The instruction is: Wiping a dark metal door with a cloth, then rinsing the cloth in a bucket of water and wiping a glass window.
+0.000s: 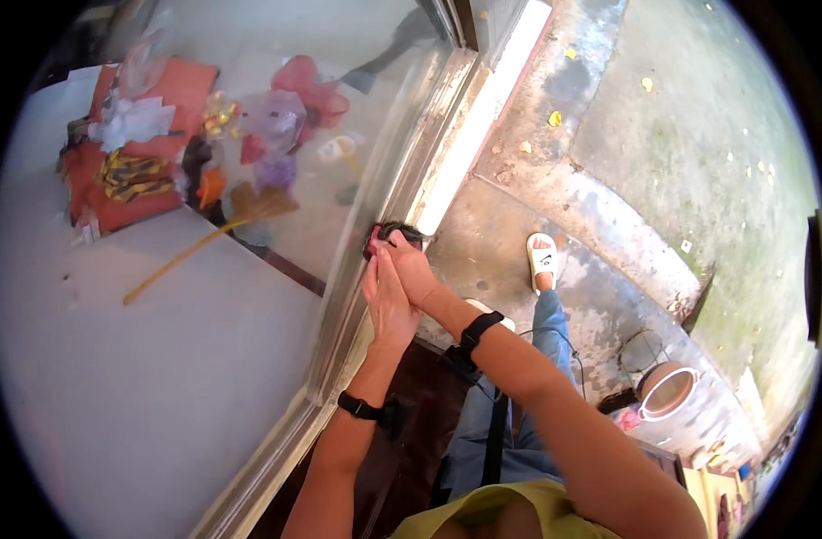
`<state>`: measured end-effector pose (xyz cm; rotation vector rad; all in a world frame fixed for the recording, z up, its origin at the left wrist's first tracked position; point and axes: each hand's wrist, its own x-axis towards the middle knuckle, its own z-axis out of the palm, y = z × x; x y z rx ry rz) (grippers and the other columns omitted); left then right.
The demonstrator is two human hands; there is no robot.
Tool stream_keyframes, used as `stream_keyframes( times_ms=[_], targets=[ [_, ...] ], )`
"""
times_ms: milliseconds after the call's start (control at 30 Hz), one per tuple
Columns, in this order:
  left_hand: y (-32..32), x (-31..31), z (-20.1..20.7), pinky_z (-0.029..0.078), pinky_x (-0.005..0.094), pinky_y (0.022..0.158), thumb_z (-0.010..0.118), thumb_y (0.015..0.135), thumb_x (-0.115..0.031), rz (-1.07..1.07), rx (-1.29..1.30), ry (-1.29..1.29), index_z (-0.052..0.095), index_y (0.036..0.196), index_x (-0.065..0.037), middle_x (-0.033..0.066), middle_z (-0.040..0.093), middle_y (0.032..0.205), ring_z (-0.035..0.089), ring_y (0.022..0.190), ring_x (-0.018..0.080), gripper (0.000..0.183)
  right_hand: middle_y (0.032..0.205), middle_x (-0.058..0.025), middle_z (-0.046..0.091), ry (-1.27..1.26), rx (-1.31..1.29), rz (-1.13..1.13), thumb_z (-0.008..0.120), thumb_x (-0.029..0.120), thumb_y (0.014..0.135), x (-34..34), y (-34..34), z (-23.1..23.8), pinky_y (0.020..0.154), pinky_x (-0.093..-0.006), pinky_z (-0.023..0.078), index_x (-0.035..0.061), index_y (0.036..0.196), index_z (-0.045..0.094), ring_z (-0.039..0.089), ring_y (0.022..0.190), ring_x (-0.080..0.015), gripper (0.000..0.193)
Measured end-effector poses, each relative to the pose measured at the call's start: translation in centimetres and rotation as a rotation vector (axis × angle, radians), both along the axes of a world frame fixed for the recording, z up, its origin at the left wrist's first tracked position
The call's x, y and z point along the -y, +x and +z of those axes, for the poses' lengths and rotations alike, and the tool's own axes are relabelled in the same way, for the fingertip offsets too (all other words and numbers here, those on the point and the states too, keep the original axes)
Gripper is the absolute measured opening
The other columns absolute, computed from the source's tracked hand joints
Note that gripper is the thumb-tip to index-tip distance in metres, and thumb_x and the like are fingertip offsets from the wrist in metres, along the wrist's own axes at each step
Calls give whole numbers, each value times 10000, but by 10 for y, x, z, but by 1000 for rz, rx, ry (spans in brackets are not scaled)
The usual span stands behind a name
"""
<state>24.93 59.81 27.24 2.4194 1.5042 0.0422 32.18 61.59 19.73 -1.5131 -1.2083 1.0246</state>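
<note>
A small bunched dark and pink cloth is pressed against the window frame, beside the glass pane. My right hand is closed over the cloth from the right. My left hand lies against the right one, its fingers long and close together, with the tips at the cloth's pink edge. Part of the cloth is hidden under the fingers, so its full shape cannot be made out. Both wrists wear black bands.
Through the glass show a yellow broom, a red mat with clothes, and plastic bags. A white sill strip runs along the frame. A white slipper is on my foot; a round pot stands to the right.
</note>
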Motion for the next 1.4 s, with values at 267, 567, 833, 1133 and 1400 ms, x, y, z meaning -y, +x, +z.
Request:
stream_keyframes(
  times_ms=[267,567,833,1133,1400],
  targets=[
    [36,-33,-29,251,564,1090,694,737,-56,-10,220,-23,98,1471,108,276,295,1488,313,1363,426,960,937,-127,523,160,534,138,543,204,874,-48,74,13,681,-400,512,75,940,582,596,837,-298,150],
    [231,-152,-29,164,545,1152,700,778,-208,80,164,-38,176,1476,58,223,272,1528,202,1439,377,912,1112,-112,595,327,886,-90,592,136,805,-158,253,9,865,-378,494,47,948,667,540,1019,-281,184],
    [143,-110,-33,185,538,1145,747,739,-189,10,43,-99,177,1457,95,261,283,1508,225,1434,367,960,1032,-115,577,282,726,5,646,100,730,-116,178,2,802,-381,503,30,888,627,539,962,-302,174],
    [-24,12,-12,185,550,1132,701,760,-155,56,-183,-220,213,1448,97,285,285,1493,226,1416,419,881,938,-82,537,270,481,195,647,71,634,-1,16,0,750,-329,494,31,789,657,496,929,-276,160],
    [8,7,-45,149,547,1153,677,794,-159,119,-113,-128,141,1461,101,303,208,1516,163,1427,454,895,932,-54,540,361,545,300,634,134,698,-27,59,-5,684,-330,501,65,777,619,527,905,-236,106]
  ],
)
